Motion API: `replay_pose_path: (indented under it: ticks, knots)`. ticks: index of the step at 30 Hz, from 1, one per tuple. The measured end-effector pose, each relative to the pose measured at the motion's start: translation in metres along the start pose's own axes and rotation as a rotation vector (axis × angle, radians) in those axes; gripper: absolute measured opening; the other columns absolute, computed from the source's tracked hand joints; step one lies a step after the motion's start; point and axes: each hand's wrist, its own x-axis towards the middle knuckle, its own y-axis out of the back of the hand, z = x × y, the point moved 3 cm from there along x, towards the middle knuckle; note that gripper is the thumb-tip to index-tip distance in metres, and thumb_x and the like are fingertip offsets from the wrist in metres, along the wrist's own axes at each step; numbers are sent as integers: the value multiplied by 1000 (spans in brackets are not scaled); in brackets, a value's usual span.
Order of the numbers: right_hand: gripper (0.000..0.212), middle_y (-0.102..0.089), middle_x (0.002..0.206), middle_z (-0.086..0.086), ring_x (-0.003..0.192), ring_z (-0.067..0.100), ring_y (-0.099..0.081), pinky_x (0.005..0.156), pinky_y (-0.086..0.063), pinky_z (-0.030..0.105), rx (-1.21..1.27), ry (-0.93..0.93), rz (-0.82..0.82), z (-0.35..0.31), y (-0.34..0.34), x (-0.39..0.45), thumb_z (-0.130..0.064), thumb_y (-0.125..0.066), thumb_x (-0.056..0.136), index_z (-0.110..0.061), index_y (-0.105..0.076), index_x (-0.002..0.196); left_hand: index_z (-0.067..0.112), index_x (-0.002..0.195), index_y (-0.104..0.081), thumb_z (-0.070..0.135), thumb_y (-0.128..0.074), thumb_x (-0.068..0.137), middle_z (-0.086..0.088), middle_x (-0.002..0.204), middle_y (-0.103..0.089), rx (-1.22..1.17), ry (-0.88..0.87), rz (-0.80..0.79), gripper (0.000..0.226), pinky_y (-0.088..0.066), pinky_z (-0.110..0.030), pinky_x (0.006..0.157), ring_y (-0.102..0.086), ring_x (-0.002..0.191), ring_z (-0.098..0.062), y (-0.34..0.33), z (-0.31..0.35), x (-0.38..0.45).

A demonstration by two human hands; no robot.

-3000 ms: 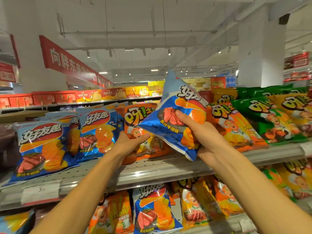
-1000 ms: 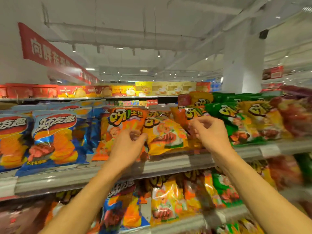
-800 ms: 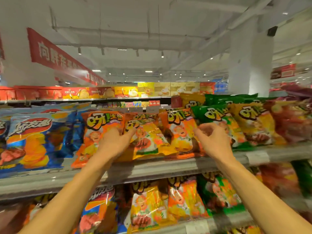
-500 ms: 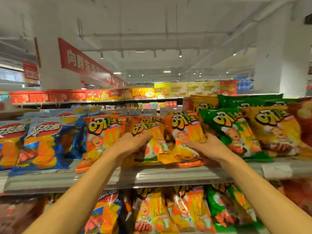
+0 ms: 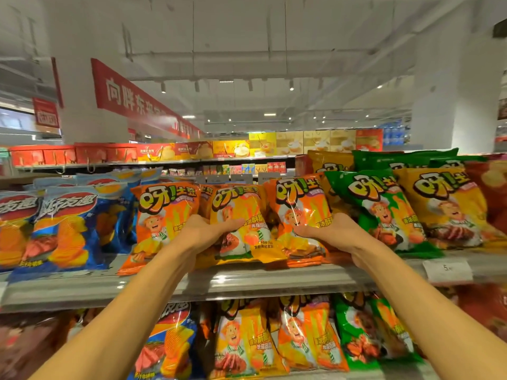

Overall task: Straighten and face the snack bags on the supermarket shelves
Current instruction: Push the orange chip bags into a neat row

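Blue bags point(image 5: 65, 229): two or more ridged-chip bags at the far left of the upper shelf point(image 5: 247, 282), faces forward, leaning back.
Orange bag, left point(image 5: 162, 223): upright just right of the blue ones, its lower right corner behind the left wrist.
Left hand point(image 5: 204, 233): fingers stretched out flat across the front of the yellow bag point(image 5: 241, 226), thumb side up, pressing on it rather than curled round it.
Yellow bag: centre of the upper shelf, between two orange bags, tilted slightly, bottom edge at the shelf lip.
Orange bag, right point(image 5: 301, 209): touching the yellow bag's right edge.
Right hand point(image 5: 333, 233): palm against the lower part of that orange bag, fingers extended leftward over its front; whether the thumb hooks behind cannot be told.
Green bag point(image 5: 384, 212): just right of the right hand, facing out.
Price tag point(image 5: 447, 270): on the shelf edge below the far yellow-orange bag point(image 5: 444, 204).
Lower shelf bags point(image 5: 274, 338): similar bags in a row beneath.
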Motion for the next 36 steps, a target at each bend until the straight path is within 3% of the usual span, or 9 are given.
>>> replay_pose_path:
  ticks: [6, 13, 16, 20, 23, 27, 31, 34, 36]
  knots:
    - [49, -75, 93, -3, 90, 16, -70, 83, -55, 35, -11, 156, 105, -10, 2, -5, -52, -88, 68, -21, -72, 102, 17, 96, -63, 54, -86, 61, 10, 84, -62, -117, -97, 90, 56, -44, -20, 52, -59, 75, -6, 6, -6, -5]
    - [44, -72, 84, -7, 75, 11, -66, 65, -46, 25, 60, 200, 214, -18, 27, -20, -51, -89, 69, -26, -65, 98, 10, 140, -49, 54, -85, 62, 9, 101, -60, -270, -168, 151, 96, -47, -19, 48, -59, 79, -4, 4, -7, -12]
    - [50, -74, 92, -4, 80, 10, -69, 70, -54, 31, 60, 189, 295, -11, 51, -29, -49, -90, 67, -25, -67, 103, 10, 130, -56, 49, -85, 66, 10, 91, -66, -271, -226, 151, 81, -47, -12, 41, -67, 68, -1, -11, -1, -14]
    - [79, -70, 116, -1, 107, 22, -66, 96, -54, 47, 33, 144, 390, 0, 86, -42, -54, -89, 63, -21, -60, 128, 16, 135, -57, 64, -83, 60, 0, 126, -66, -201, -303, 90, 93, -53, -40, 97, -62, 115, -18, -46, 17, -12]
    - [88, -68, 120, 0, 110, 23, -64, 96, -53, 46, -16, 149, 480, 6, 107, -53, -57, -89, 62, -20, -54, 134, 16, 138, -55, 63, -83, 62, -3, 136, -60, -216, -367, 46, 94, -44, -47, 108, -56, 125, -23, -73, 33, -11]
    - [89, -68, 117, 0, 107, 22, -65, 92, -54, 45, -38, 156, 561, 13, 129, -68, -56, -89, 62, -19, -52, 134, 14, 143, -47, 56, -85, 65, -1, 134, -58, -179, -379, 101, 96, -50, -38, 97, -59, 117, -18, -99, 40, -2]
    - [84, -70, 112, -2, 105, 24, -67, 93, -55, 50, 4, 137, 567, 20, 139, -80, -60, -87, 60, -22, -56, 129, 18, 121, -49, 39, -90, 68, 9, 93, -64, -136, -384, 96, 70, -51, -13, 50, -68, 61, 3, -121, 36, -2]
    - [79, -72, 109, 3, 100, 28, -69, 89, -57, 49, 48, 149, 513, 20, 133, -83, -56, -88, 62, -19, -59, 125, 18, 133, -45, 44, -91, 65, -4, 118, -66, -115, -337, -7, 86, -59, -45, 86, -70, 102, -29, -143, 38, -3]
    - [68, -74, 103, 0, 92, 20, -70, 79, -55, 39, 65, 168, 478, 19, 126, -83, -54, -88, 63, -21, -63, 118, 15, 138, -40, 47, -90, 64, -2, 127, -59, -64, -355, 13, 95, -51, -41, 95, -59, 118, -28, -155, 43, -6]
